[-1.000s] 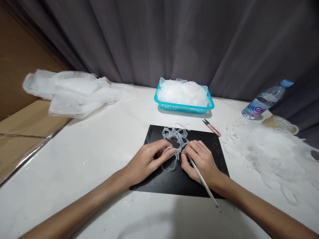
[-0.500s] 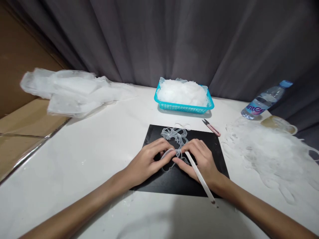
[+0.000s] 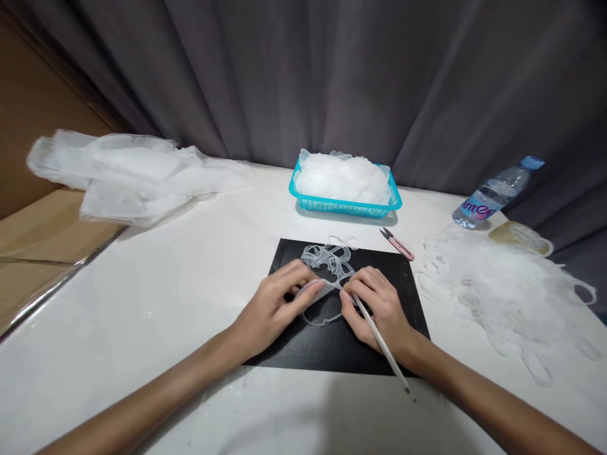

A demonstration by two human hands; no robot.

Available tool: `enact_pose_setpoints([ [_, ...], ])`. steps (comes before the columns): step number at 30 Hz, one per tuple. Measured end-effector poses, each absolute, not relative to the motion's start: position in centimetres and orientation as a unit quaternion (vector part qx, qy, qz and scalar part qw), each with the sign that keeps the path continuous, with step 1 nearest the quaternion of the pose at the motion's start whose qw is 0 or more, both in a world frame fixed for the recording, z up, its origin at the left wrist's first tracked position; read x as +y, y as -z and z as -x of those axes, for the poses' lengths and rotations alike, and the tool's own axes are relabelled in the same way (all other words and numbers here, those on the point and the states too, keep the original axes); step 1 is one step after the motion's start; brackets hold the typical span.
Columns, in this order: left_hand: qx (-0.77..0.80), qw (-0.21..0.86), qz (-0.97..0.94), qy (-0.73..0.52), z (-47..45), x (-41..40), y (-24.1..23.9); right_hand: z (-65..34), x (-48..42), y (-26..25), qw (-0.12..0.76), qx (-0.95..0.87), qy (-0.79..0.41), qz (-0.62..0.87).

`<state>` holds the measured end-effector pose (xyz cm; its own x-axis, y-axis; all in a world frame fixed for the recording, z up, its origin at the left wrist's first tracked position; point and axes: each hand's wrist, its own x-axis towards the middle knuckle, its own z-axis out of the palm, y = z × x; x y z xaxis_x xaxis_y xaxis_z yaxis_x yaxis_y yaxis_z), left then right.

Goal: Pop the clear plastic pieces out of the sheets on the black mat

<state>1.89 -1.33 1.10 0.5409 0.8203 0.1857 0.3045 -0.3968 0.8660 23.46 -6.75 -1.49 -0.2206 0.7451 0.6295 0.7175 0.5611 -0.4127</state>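
Note:
My left hand (image 3: 284, 297) is closed in a pinch on a sheer white piece (image 3: 317, 289) that looks like thin fabric. Across the black mat, my right hand (image 3: 374, 303) holds a slender white stick (image 3: 382, 341) whose dark-marked end points toward me. Its fingertips also seem to pinch the edge of the sheer material. Between and beyond both hands lies a tangle of translucent strips (image 3: 327, 258) on the black mat (image 3: 308, 351). One thin loop hangs below the fingers onto the mat. The stick's other end is hidden in the right fingers.
Behind the mat stands a turquoise basket (image 3: 341, 206) heaped with white pieces. Pink-handled thread snips (image 3: 397, 244) lie by the mat's far right corner. To the right are a pile of sheer scraps (image 3: 502, 291), a tape roll (image 3: 519, 237) and a water bottle (image 3: 490, 193). Sheer sheets (image 3: 133, 174) lie at left.
My hands have moved slightly apart, with the sheer piece drawn out between them and showing more. The right hand still holds the stick. The whole view has shifted a little.

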Motion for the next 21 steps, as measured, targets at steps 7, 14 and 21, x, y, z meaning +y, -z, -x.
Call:
enact_pose_setpoints([
  [7,0.501,0.537,-0.516,-0.442,-1.2,1.1,-1.4,-23.4,-6.6,2.1,0.419,-0.756,-0.016,0.502],
  [14,0.426,0.52,-0.662,-0.331,-1.1,0.3,-1.1,-23.6,-7.0,1.4,0.439,-0.738,-0.082,0.507],
  [21,0.41,0.47,-0.743,-0.242,-1.1,0.2,-1.3,-24.0,-7.1,1.4,0.487,-0.715,-0.105,0.492],
])
